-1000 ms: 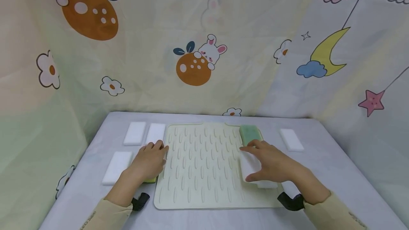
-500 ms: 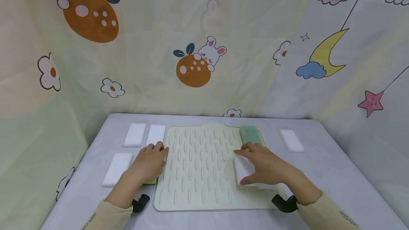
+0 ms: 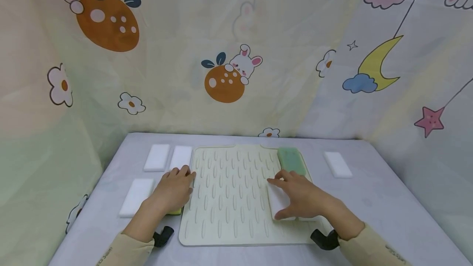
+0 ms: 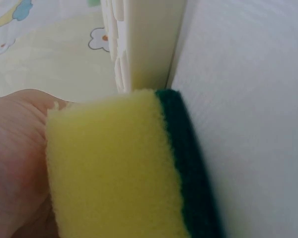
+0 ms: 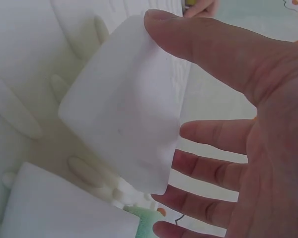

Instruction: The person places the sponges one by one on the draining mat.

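Note:
My right hand [image 3: 301,192] pinches a white sponge block [image 5: 121,109] between thumb and fingertips, over the right part of a cream ridged mat [image 3: 233,204]. Another white block [image 5: 64,208] lies on the mat under this hand, mostly hidden in the head view. A green sponge [image 3: 292,160] rests at the mat's back right corner. Along the mat's left edge, my left hand [image 3: 171,192] lies over a yellow scouring sponge [image 4: 114,163] with a dark green pad [image 4: 186,163] facing the table. Its fingertips are at the mat's edge; I cannot tell whether they grip the sponge.
More white blocks lie left of the mat: one at the back left [image 3: 157,157], one beside the mat [image 3: 181,157], and one nearer the front [image 3: 136,197]. To the right lies a single white block [image 3: 338,164]. A printed curtain [image 3: 170,52] stands behind the table.
My right hand has moved left over the mat with the white sponge block, uncovering more of the green sponge. My left hand has stayed in place.

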